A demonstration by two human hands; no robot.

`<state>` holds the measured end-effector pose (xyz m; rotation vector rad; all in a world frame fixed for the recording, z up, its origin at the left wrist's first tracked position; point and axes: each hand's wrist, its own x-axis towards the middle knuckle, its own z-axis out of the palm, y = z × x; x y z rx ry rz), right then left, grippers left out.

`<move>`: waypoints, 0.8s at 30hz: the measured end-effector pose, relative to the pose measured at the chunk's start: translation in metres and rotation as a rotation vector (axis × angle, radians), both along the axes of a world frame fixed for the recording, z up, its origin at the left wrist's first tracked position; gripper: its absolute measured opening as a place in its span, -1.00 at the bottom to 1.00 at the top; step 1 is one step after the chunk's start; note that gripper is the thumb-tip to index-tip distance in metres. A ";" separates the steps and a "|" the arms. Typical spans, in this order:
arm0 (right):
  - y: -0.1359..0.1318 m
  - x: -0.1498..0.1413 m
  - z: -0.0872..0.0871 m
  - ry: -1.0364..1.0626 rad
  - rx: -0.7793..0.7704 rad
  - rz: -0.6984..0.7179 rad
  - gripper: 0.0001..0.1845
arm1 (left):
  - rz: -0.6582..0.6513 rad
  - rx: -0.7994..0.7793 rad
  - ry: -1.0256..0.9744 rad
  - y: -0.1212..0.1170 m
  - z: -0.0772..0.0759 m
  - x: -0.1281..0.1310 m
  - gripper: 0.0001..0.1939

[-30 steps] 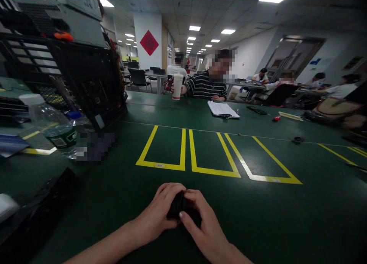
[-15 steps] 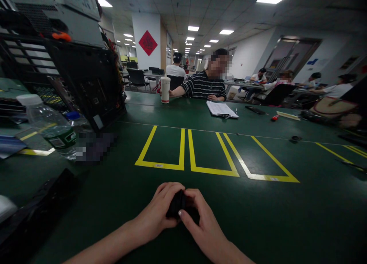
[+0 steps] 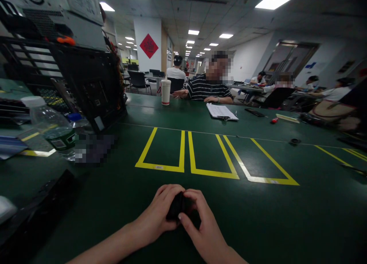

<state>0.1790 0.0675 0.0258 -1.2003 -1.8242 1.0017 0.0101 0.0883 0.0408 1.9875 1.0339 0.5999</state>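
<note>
A small black object [image 3: 176,207] with a rounded shape sits between my two hands, low in the middle of the view; its kind cannot be made out. My left hand [image 3: 160,208] is closed around its left side, fingers over the top and thumb below. From the right, my right hand [image 3: 200,216] grips it, with fingertips at the top edge and the thumb tip against its near face. Both hands rest close to the green table [image 3: 120,203]. My palms and fingers hide much of the object.
Yellow tape outlines [image 3: 210,173] mark the table ahead. On the left stand a plastic bottle [image 3: 48,122], an open computer case [image 3: 88,88] and a black plastic bag [image 3: 43,206]. Across the table, a person in a striped top [image 3: 209,87] sits by a white cup [image 3: 165,92] and clipboard [image 3: 222,112].
The person across the table has let go of the white cup and drawn that hand back. My hands keep the same hold on the black object. The view has tilted slightly.
</note>
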 end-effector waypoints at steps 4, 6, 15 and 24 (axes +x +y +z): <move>0.001 0.001 0.004 -0.037 -0.083 0.055 -0.64 | -0.003 -0.049 -0.006 0.000 -0.002 0.000 -0.40; 0.001 0.003 0.004 -0.030 -0.064 0.068 -0.64 | 0.001 -0.053 -0.013 0.001 -0.003 -0.001 -0.39; 0.000 0.001 0.000 -0.021 0.120 0.056 -0.69 | 0.006 -0.092 -0.020 -0.001 0.004 0.000 -0.36; 0.004 0.001 0.002 -0.072 -0.063 0.064 -0.66 | 0.061 -0.046 -0.019 0.000 -0.009 0.001 -0.35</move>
